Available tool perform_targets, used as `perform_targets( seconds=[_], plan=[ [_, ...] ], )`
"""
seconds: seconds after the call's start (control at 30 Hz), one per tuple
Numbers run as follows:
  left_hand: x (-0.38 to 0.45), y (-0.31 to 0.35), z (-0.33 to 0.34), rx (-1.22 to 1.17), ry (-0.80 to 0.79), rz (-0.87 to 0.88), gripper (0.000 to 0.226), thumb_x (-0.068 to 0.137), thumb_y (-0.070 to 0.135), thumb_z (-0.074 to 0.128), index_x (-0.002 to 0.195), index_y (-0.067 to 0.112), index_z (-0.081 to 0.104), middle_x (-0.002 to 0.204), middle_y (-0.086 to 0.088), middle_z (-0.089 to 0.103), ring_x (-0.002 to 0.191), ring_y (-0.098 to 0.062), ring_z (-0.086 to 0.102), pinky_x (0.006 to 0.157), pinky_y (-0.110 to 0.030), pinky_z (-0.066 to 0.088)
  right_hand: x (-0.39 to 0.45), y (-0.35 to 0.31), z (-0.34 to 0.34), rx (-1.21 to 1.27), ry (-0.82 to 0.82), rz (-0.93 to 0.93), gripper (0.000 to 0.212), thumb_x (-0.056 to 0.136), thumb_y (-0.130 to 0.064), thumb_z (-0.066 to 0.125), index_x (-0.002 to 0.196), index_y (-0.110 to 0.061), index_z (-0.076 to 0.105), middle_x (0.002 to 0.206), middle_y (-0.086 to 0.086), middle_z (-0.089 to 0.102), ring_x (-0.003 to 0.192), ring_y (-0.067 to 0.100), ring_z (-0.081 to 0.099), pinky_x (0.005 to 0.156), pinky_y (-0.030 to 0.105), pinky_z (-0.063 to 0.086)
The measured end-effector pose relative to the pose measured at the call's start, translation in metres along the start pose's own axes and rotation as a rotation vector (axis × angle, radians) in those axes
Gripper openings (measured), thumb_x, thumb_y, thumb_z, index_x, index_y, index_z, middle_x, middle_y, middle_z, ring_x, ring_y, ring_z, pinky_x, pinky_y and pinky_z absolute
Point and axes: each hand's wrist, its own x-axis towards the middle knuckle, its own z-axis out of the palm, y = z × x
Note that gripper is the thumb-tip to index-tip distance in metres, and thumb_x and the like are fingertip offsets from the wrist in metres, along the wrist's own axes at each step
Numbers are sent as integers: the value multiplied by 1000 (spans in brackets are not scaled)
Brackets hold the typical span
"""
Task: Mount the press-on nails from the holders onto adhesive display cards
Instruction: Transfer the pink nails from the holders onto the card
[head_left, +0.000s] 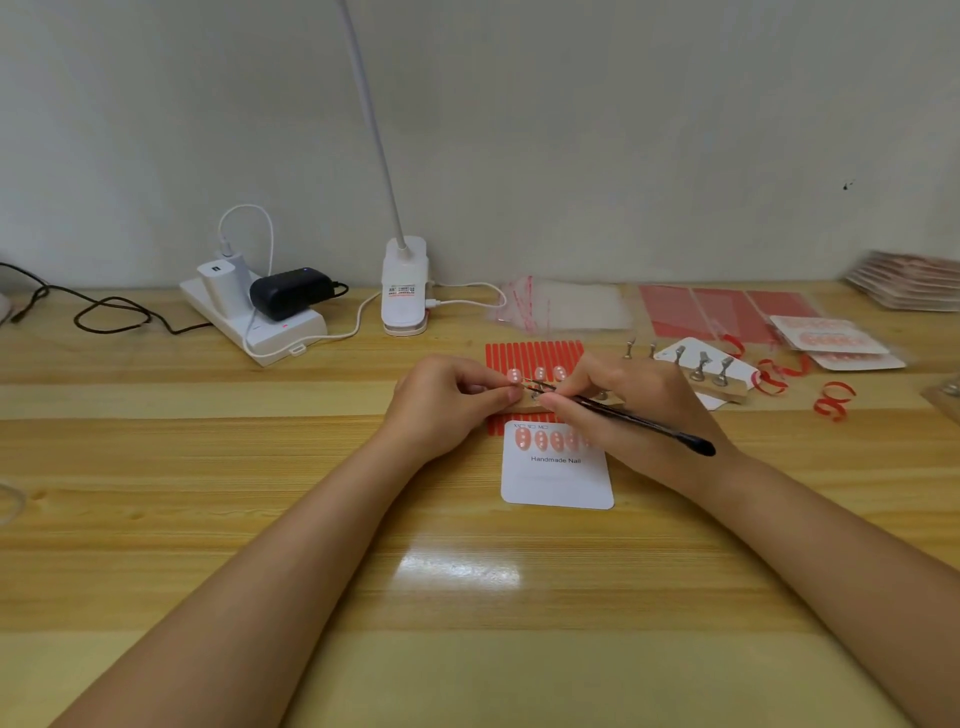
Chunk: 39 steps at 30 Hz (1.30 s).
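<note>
A white display card (557, 475) printed "Handmade Nail" lies in front of me with several pink nails (540, 440) stuck along its top. Just behind it a wooden holder strip (530, 406) carries pink nails (540, 373) on metal stands, over a red striped adhesive sheet (530, 353). My left hand (447, 402) pinches a nail stand at the strip's left end. My right hand (628, 400) grips dark tweezers (623, 415), whose tip meets the left fingertips at the nail.
A second holder strip (719, 387) with bare metal stands lies to the right on a white card. Red sheets (711, 312), finished cards (831, 340), curled red backing strips (831, 400), clear bags (566, 306), a clip lamp (405, 291) and a power strip (260, 322) line the back.
</note>
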Motion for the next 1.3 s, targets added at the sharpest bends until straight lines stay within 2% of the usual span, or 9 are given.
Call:
perform_targets(
  seconds=[0.17, 0.3, 0.4, 0.53, 0.7, 0.77, 0.9, 1.1, 1.3],
  plan=[
    [-2, 2, -1, 7, -11, 22, 10, 79, 21, 72, 88, 17, 75, 85, -6, 68, 66, -16, 53, 79, -50, 51, 6, -2, 0, 160, 52, 226, 15, 81, -21, 71, 70, -17, 60, 68, -13, 67, 69, -1, 64, 57, 8, 45],
    [-2, 2, 0, 19, -4, 24, 12, 79, 21, 73, 88, 15, 75, 87, -5, 69, 67, -16, 54, 80, -51, 50, 9, -7, 2, 321, 135, 421, 16, 83, -23, 68, 71, -20, 57, 70, -8, 71, 62, 1, 66, 56, 19, 53],
    [-2, 1, 0, 29, -3, 15, 11, 78, 24, 73, 87, 18, 75, 88, 5, 68, 77, -16, 60, 85, -47, 50, 13, -10, -7, 419, 255, 474, 17, 85, -17, 66, 72, -15, 55, 69, -1, 71, 65, 9, 69, 64, 32, 57],
    [-2, 1, -2, 35, -23, 1, 9, 79, 27, 72, 87, 24, 74, 85, 12, 66, 84, -13, 60, 87, -42, 50, 7, -19, -14, 457, 244, 480, 18, 84, -15, 66, 71, -13, 54, 69, 0, 72, 66, 11, 70, 65, 28, 57],
    [-4, 6, -13, 44, -152, -17, 29, 85, 19, 66, 114, 22, 64, 91, 13, 57, 85, 2, 54, 66, 1, 40, -15, -33, -19, 431, 146, 467, 15, 81, -19, 68, 71, -14, 58, 69, -7, 72, 67, 5, 69, 64, 14, 52],
    [-10, 8, -20, 83, -152, 42, 29, 85, 19, 62, 112, 28, 57, 104, 12, 52, 96, 5, 49, 75, -3, 38, -24, -38, -18, 400, 124, 441, 16, 80, -18, 69, 69, -16, 58, 68, -9, 71, 65, 1, 68, 59, 9, 48],
    [-35, 9, -29, 219, -211, 246, 32, 62, 51, 45, 92, 41, 51, 102, 20, 51, 100, 6, 45, 99, -33, 29, -38, -39, -12, 238, 72, 318, 17, 78, -19, 72, 66, -16, 61, 69, -12, 68, 61, -4, 63, 58, 3, 42],
    [-52, -2, -26, 428, -265, 396, 36, 69, 61, 56, 102, 46, 55, 102, 28, 50, 103, 8, 44, 93, -14, 18, -43, -34, -10, 1, 16, 47, 14, 78, -16, 67, 67, -8, 63, 64, -12, 60, 64, -5, 55, 64, -1, 36],
    [-53, -6, -24, 414, -222, 435, 44, 72, 59, 63, 106, 31, 70, 97, 26, 52, 97, 6, 47, 92, -20, 21, -45, -29, -9, -139, -60, -89, 28, 87, -28, 55, 68, -10, 66, 63, -2, 64, 57, 14, 63, 56, 26, 47]
  ],
)
